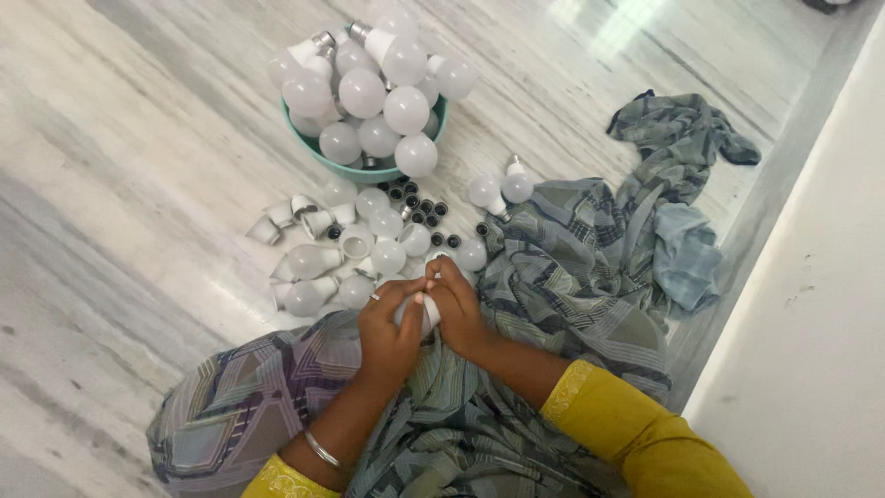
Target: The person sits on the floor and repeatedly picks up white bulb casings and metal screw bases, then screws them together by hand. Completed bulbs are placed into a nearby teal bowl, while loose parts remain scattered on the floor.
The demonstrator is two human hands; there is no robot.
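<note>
1. A pale streaked marble floor [138, 184] is seen, with loose white bulbs [355, 249] scattered before a heaped teal plastic bowl [318, 155].
2. A white dome-shaped plastic bulb [429, 314] is clasped between the closed left hand [389, 327] and right hand [456, 309], above patterned grey cloth [572, 267].

Bulb [429, 314] largely hidden between both hands [424, 318] — perhaps white — elbows cut off.
</note>
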